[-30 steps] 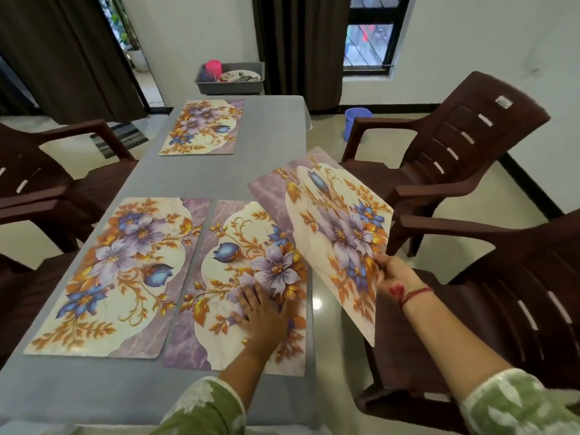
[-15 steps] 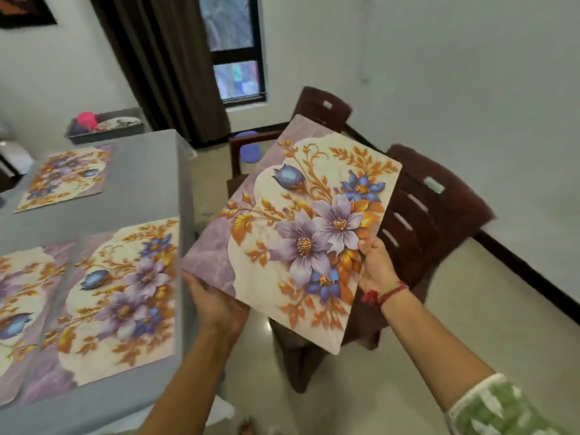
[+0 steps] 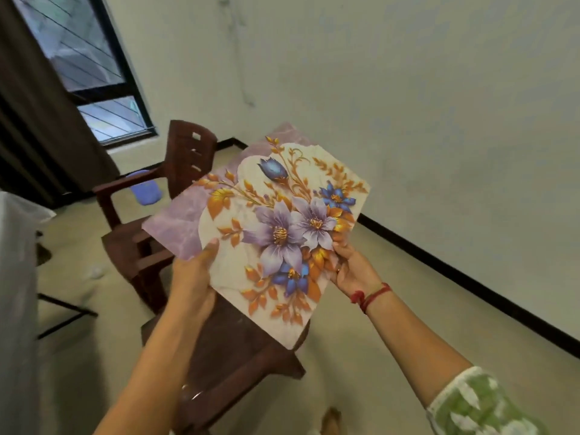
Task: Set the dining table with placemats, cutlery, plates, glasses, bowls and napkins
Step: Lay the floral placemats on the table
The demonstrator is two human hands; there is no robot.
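**matfan:** Above the near chair (image 3: 226,350), going left to right: left hand (image 3: 191,277) grips the placemat (image 3: 266,233) by its left edge with the thumb on top, and right hand (image 3: 351,271) pinches the right edge. Mat's in the air, tilted, touching nothing else.

**tableguy:** Looks thin, light, a bit bendy, probably slick. I'd hold opposite edges like that so it can't flop.
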